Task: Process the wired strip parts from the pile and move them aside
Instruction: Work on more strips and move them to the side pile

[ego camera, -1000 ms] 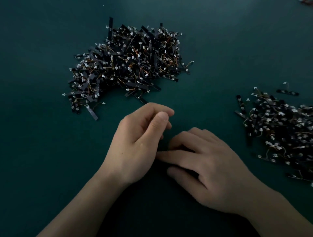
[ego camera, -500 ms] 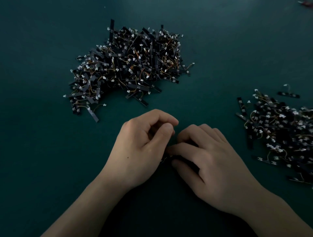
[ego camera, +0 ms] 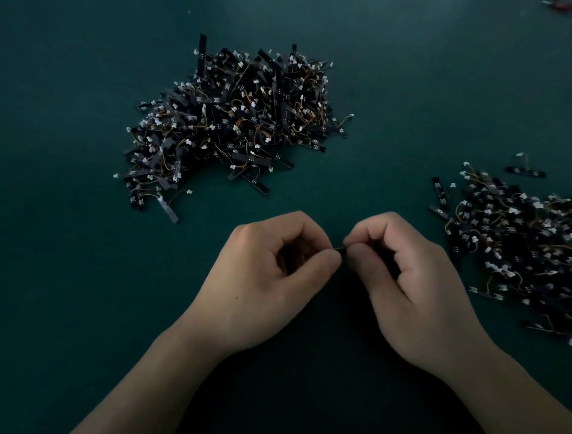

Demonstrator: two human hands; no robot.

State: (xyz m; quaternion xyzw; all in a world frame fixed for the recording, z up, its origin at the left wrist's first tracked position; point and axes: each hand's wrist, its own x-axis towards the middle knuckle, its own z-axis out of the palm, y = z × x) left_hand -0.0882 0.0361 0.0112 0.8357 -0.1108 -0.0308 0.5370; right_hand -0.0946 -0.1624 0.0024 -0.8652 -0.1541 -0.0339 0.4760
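A big pile of black strip parts [ego camera: 235, 124] with white connectors and orange wires lies at the upper middle of the dark green table. A second heap of the same parts [ego camera: 513, 244] sits at the right edge. Below the big pile, my left hand [ego camera: 269, 278] and my right hand [ego camera: 411, 278] meet fingertip to fingertip. Between them they pinch one thin dark strip part [ego camera: 340, 248], of which only a short sliver shows. Both hands have their fingers curled, and the rest of the part is hidden inside them.
The dark green table [ego camera: 77, 278] spreads around both heaps. A lone strip with a wire loop [ego camera: 526, 170] lies just above the right heap. Something red [ego camera: 560, 3] shows at the top right corner.
Both hands have lifted from lying low on the table. My right hand's flat fingers have curled up, and the two hands now pinch a strip between their fingertips.
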